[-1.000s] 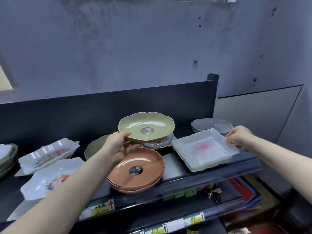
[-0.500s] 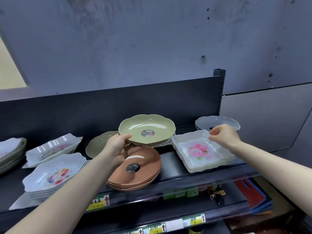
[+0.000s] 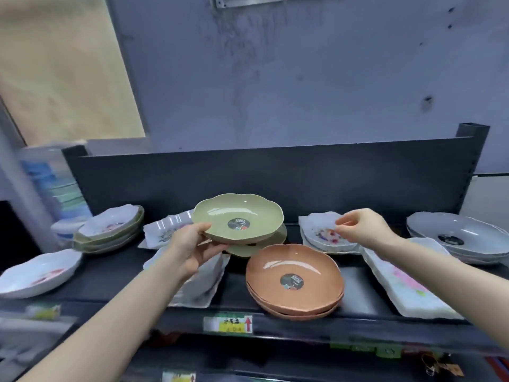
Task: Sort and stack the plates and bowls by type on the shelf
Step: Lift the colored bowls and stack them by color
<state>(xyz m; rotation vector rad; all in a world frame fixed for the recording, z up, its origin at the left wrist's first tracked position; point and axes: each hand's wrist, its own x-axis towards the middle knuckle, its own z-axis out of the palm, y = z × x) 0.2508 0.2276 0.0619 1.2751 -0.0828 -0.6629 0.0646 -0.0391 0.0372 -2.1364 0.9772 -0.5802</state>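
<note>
Looking down through the head camera, we note our left hand (image 3: 192,248) pinching the scalloped rim of a glossy green bowl (image 3: 239,217), held above another green bowl (image 3: 248,248) at mid-shelf (image 3: 237,288). Right hand (image 3: 363,230) hovers loosely curled, fingers apart, holding nothing, over a white floral dish (image 3: 322,235). Two smooth terracotta bowls (image 3: 294,279) sit nested at the front. A grey bowl stack (image 3: 460,238) stands far right; motion blur softens the edges.
</note>
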